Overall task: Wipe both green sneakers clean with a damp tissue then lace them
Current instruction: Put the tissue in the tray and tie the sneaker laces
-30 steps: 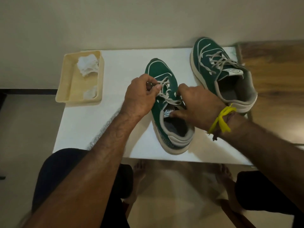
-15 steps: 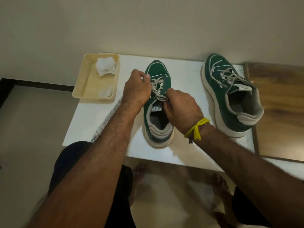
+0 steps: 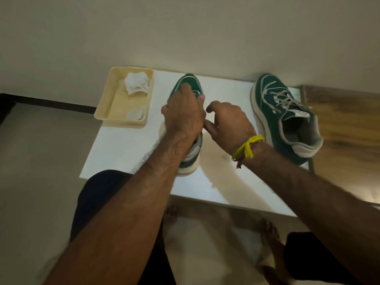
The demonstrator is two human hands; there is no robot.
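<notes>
Head view: the near sneaker [image 3: 186, 87] stands on the white worktop [image 3: 127, 149], toe toward the wall, largely covered by the left hand [image 3: 185, 114], which lies over its upper with fingers [image 3: 186, 90] curled down across the forefoot; whether they pinch a lace cannot be told. The right hand [image 3: 228, 120] sits just beside this sneaker, fingers loosely curled, apparently holding nothing. The second sneaker [image 3: 285, 120] stands well apart at the right edge, laces [image 3: 281, 99] threaded but loose. A tray [image 3: 107, 112] at the left holds two tissues [image 3: 136, 84]. Handling judgement: the sneaker is light, with a soft fabric upper and a stiff rubber sole, so it will slide on the smooth worktop unless pressed down. Hold it at the heel collar or across the midfoot. Laces are limp; pinch them near the tips.
</notes>
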